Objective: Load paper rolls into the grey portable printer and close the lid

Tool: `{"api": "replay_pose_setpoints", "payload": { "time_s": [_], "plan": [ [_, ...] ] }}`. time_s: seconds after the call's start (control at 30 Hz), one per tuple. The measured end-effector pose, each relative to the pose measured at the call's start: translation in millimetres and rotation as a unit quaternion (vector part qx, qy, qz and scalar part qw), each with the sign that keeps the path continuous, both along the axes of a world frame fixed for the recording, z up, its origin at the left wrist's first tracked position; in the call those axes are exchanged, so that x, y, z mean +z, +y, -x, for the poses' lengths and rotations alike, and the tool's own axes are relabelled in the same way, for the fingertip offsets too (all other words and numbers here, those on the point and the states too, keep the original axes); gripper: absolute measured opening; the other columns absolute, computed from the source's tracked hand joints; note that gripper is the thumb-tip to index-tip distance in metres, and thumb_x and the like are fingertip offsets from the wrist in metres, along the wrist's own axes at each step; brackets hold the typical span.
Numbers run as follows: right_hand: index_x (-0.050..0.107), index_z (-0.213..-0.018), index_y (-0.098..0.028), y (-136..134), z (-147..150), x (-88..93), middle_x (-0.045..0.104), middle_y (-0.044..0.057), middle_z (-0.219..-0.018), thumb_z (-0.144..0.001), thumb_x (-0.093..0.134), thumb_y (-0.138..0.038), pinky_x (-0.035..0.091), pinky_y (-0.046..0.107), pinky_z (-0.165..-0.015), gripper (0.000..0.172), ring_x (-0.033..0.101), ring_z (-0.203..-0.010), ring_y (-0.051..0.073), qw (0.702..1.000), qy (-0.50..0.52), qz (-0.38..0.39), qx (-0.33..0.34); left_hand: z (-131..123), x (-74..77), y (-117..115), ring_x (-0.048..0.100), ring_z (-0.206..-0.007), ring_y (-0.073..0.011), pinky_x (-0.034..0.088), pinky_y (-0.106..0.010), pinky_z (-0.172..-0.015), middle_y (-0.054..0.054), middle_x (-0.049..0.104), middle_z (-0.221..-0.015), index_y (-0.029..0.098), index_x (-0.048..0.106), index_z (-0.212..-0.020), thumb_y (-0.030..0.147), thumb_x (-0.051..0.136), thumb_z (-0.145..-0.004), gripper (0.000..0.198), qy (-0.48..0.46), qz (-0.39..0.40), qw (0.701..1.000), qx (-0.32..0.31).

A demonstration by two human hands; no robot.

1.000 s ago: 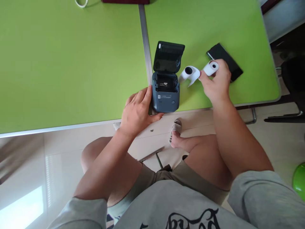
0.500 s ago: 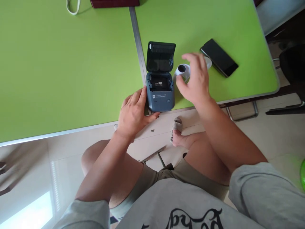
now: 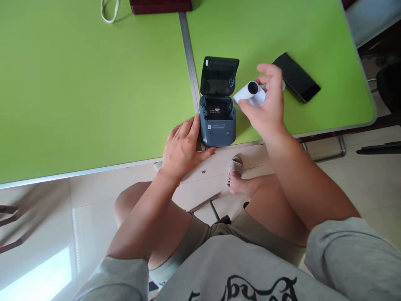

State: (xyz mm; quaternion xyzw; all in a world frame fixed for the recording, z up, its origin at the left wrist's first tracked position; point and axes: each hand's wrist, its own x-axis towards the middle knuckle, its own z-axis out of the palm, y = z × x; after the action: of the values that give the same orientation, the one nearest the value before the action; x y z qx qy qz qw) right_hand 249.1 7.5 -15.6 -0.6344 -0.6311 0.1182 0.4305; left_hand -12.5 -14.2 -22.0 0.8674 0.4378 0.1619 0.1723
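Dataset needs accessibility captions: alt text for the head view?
A right hand holds a white paper roll beside a small blue-grey printer with its lid open on a green table. The left hand rests against the printer's side; a black phone lies nearby.

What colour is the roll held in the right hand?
The roll is white; the head view shows it best.

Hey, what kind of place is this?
Likely a classroom or office workroom: two bright green tables pushed together, a pale tiled floor, and a small printer with its lid open, a paper roll held beside it in the right hand.
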Motion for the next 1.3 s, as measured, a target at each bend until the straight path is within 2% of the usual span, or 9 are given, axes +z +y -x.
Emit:
{"api": "replay_pose_setpoints", "payload": {
  "time_s": [0.13, 0.37, 0.5, 0.63, 0.8, 1.0, 1.13, 1.23, 1.3],
  "plan": [
    [0.043, -0.146, -0.037, -6.7, 16.0, 16.0, 0.067, 0.008, -0.134, -0.095, 0.062, -0.041, 0.057, 0.046, -0.094, 0.054, 0.067, -0.122, 0.029, 1.000, -0.006, -0.014, 0.025, 0.4, -1.3, 0.0, 0.058, -0.140, -0.0351, 0.045, -0.050, -0.120, -0.022, 0.057, -0.154, 0.008, 0.035, -0.161, 0.069, 0.069, -0.087, 0.102, 0.002, -0.007, 1.000, 0.000],
    [0.060, -0.126, -0.035, -3.4, 36.2, 15.4, 0.074, 0.006, -0.125, -0.100, 0.054, -0.038, 0.058, 0.046, -0.106, 0.027, 0.071, -0.121, 0.027, 0.990, 0.026, 0.017, 0.136, 0.1, -4.1, -1.2, 0.058, -0.142, -0.0341, 0.045, -0.049, -0.121, -0.022, 0.056, -0.155, 0.008, 0.035, -0.161, 0.069, 0.065, -0.090, 0.098, 0.000, -0.017, 1.000, 0.002],
    [0.062, -0.122, -0.034, 1.7, 34.7, 17.4, 0.073, 0.006, -0.126, -0.102, 0.051, -0.039, 0.058, 0.046, -0.107, 0.023, 0.069, -0.121, 0.027, 0.992, 0.012, 0.017, 0.127, 0.0, -3.7, -1.9, 0.057, -0.142, -0.0350, 0.045, -0.051, -0.121, -0.022, 0.056, -0.156, 0.010, 0.034, -0.161, 0.068, 0.064, -0.090, 0.096, -0.003, -0.012, 1.000, 0.001],
    [0.064, -0.110, -0.033, 4.2, 29.3, 16.9, 0.072, 0.007, -0.119, -0.100, 0.056, -0.043, 0.058, 0.049, -0.104, 0.016, 0.068, -0.113, 0.028, 0.992, -0.035, 0.018, 0.121, -0.6, -2.5, -2.4, 0.057, -0.142, -0.0357, 0.044, -0.052, -0.121, -0.022, 0.055, -0.156, 0.011, 0.034, -0.162, 0.069, 0.064, -0.090, 0.097, -0.003, -0.005, 1.000, 0.003],
    [0.062, -0.094, -0.032, 5.2, 25.8, 18.0, 0.071, 0.008, -0.112, -0.096, 0.058, -0.032, 0.058, 0.050, -0.103, 0.004, 0.066, -0.109, 0.028, 0.986, -0.053, 0.011, 0.157, -1.7, -0.1, -3.0, 0.057, -0.142, -0.0342, 0.044, -0.049, -0.121, -0.023, 0.057, -0.154, 0.008, 0.036, -0.160, 0.067, 0.066, -0.090, 0.096, 0.001, -0.004, 1.000, 0.004],
    [0.061, -0.087, -0.032, 8.1, 22.2, 17.9, 0.074, 0.005, -0.111, -0.088, 0.063, -0.024, 0.056, 0.051, -0.106, 0.008, 0.067, -0.112, 0.029, 0.981, -0.045, 0.035, 0.188, -1.6, -1.2, -3.0, 0.057, -0.143, -0.0346, 0.044, -0.050, -0.121, -0.021, 0.056, -0.155, 0.012, 0.034, -0.161, 0.068, 0.063, -0.091, 0.095, 0.001, -0.001, 1.000, 0.003],
    [0.062, -0.082, -0.029, 5.5, 22.2, 17.2, 0.074, 0.004, -0.108, -0.084, 0.062, -0.018, 0.056, 0.049, -0.103, 0.011, 0.070, -0.108, 0.026, 0.979, -0.028, 0.021, 0.199, -2.0, -4.6, -3.8, 0.059, -0.140, -0.0337, 0.044, -0.047, -0.121, -0.021, 0.059, -0.153, 0.011, 0.035, -0.161, 0.073, 0.057, -0.093, 0.095, 0.001, -0.019, 1.000, 0.018],
    [0.063, -0.079, -0.029, -3.2, 25.4, 19.0, 0.074, 0.004, -0.107, -0.082, 0.064, -0.018, 0.054, 0.050, -0.102, 0.011, 0.069, -0.105, 0.026, 0.981, -0.028, 0.004, 0.194, -2.3, -3.5, -5.2, 0.060, -0.139, -0.0326, 0.044, -0.044, -0.120, -0.020, 0.060, -0.150, 0.010, 0.029, -0.164, 0.067, 0.064, -0.091, 0.098, 0.000, -0.025, 1.000, 0.018],
    [0.064, -0.078, -0.029, -11.3, 28.5, 20.3, 0.073, 0.003, -0.104, -0.080, 0.066, -0.019, 0.055, 0.050, -0.099, 0.011, 0.069, -0.101, 0.026, 0.980, -0.026, -0.010, 0.195, -2.2, -0.6, -6.2, 0.059, -0.140, -0.0320, 0.044, -0.044, -0.121, -0.018, 0.059, -0.153, 0.016, 0.028, -0.165, 0.059, 0.069, -0.091, 0.095, 0.002, -0.024, 1.000, 0.010]
  ]
}}
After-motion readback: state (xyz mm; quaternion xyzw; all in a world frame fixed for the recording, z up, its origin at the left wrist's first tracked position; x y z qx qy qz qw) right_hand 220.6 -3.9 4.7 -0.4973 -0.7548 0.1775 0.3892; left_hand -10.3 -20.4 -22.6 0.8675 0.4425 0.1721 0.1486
